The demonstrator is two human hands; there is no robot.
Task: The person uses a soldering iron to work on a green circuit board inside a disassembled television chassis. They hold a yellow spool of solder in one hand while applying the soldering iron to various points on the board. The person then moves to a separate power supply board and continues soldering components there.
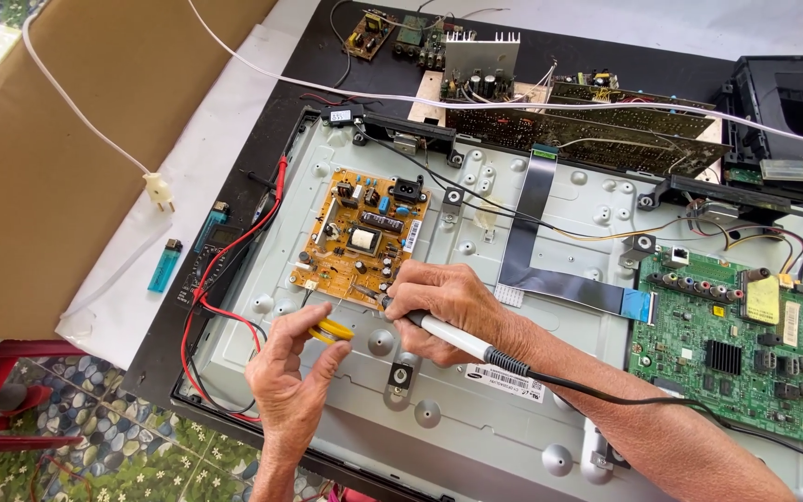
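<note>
My right hand (pixel 448 307) grips a white-handled soldering iron (pixel 453 336) with a black cord; its tip touches the lower right corner of a yellow power circuit board (pixel 360 237). My left hand (pixel 292 376) pinches a small yellow object (pixel 335 329) just below that board. Both hands hover over the grey metal back panel (pixel 476 418) of an opened flat television.
A green main board (pixel 745 344) sits at the right, joined by a black flat ribbon cable (pixel 522 232). Red and black probe leads (pixel 225 307) run along the left edge. A blue lighter (pixel 165 264), a white plug (pixel 158 189), cardboard (pixel 67 139) and several loose boards (pixel 587 121) lie around.
</note>
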